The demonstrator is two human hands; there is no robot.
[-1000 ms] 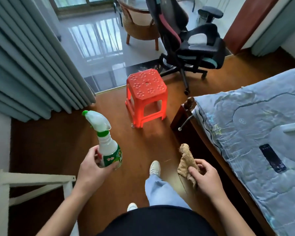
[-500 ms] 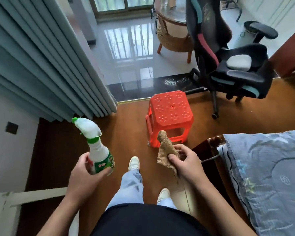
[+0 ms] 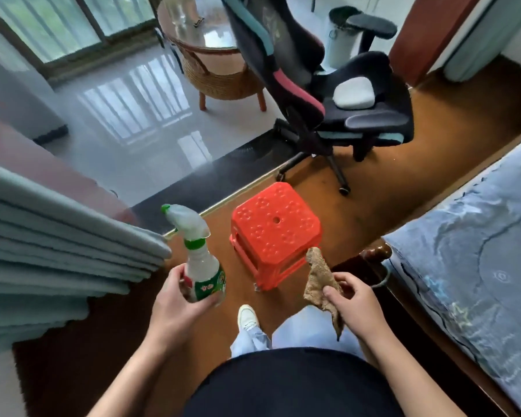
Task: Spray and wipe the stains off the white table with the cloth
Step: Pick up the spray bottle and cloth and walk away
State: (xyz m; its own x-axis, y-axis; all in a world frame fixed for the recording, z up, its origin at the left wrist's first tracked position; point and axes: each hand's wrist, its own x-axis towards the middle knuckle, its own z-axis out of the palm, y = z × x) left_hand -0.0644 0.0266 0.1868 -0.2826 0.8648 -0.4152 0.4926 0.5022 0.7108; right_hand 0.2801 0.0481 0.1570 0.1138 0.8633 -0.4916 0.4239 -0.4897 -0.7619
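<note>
While standing on the wooden floor (image 3: 433, 139), grips the white-and-green spray bottle (image 3: 201, 263) roughly upright in the left hand (image 3: 178, 307), fingers curled round its label, nozzle pointing to 11 o'clock. Pinches the crumpled brown cloth (image 3: 315, 279) between thumb and curled fingers of the right hand (image 3: 357, 303), one end up, the other hanging below the palm. Faces a red plastic stool (image 3: 275, 233) at 12 o'clock, with a gaming chair (image 3: 328, 94) at 1, the bed (image 3: 478, 266) at 3 and a curtain (image 3: 57, 251) at 9.
</note>
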